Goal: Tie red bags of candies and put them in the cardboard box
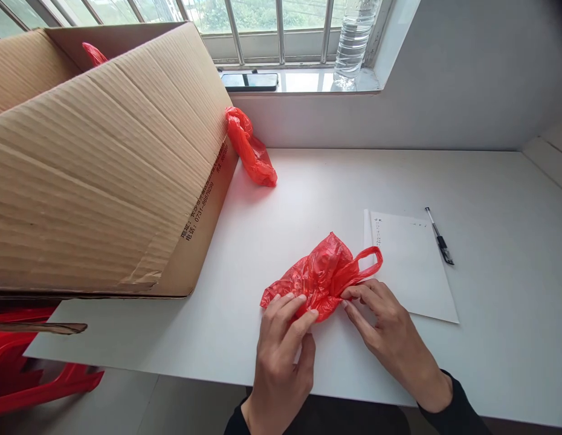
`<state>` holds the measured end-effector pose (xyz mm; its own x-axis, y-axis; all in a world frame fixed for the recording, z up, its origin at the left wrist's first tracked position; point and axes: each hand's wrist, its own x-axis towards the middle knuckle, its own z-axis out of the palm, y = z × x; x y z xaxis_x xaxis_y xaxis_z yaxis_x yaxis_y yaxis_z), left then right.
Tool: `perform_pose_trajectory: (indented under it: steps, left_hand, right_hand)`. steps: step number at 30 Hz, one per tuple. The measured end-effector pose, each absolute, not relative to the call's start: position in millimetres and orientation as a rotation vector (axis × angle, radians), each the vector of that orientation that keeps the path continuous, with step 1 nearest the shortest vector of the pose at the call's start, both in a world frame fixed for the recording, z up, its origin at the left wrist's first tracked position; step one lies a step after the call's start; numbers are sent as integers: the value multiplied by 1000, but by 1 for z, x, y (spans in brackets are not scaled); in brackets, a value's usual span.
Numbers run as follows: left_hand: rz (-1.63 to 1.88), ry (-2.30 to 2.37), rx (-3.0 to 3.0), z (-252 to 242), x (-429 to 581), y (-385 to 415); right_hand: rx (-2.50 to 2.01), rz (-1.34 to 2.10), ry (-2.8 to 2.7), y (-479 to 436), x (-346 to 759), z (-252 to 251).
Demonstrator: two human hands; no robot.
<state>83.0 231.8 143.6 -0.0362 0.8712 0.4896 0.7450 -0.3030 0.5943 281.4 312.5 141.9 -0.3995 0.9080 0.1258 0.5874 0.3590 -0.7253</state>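
Observation:
A crumpled red plastic bag (324,269) lies on the white table in front of me, one looped handle sticking out to the right over the edge of some paper. My left hand (283,356) rests on the bag's near left side, its fingers apart and lying over the plastic. On the other side, my right hand (383,326) pinches the bag's near right edge between thumb and forefinger. Farther back, a second red plastic bag (251,151), twisted into a bundle, sits against the cardboard box.
A large open cardboard box (127,163) takes up the table's left side, with red plastic showing inside. White paper (414,272) and a pen (439,238) lie to the right. On the windowsill are a phone (249,81) and a water bottle (353,42). A red stool (45,386) stands below left.

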Motion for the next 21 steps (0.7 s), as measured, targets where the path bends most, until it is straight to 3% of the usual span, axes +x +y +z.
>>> perform_pose_trajectory:
  steps: [11, 15, 17, 21]
  left_hand:
    - [1221, 1717, 1865, 173, 67, 256]
    - [1291, 1539, 1096, 200, 55, 272]
    - [1298, 1337, 724, 207, 47, 278]
    - [1305, 1138, 527, 202, 41, 282]
  right_hand:
    - [-1193, 767, -2039, 321, 267, 182]
    - [-1243, 700, -1837, 333, 265, 191]
    - [-1280, 905, -1739, 338, 266, 189]
    - [-1252, 1529, -1593, 339, 263, 179]
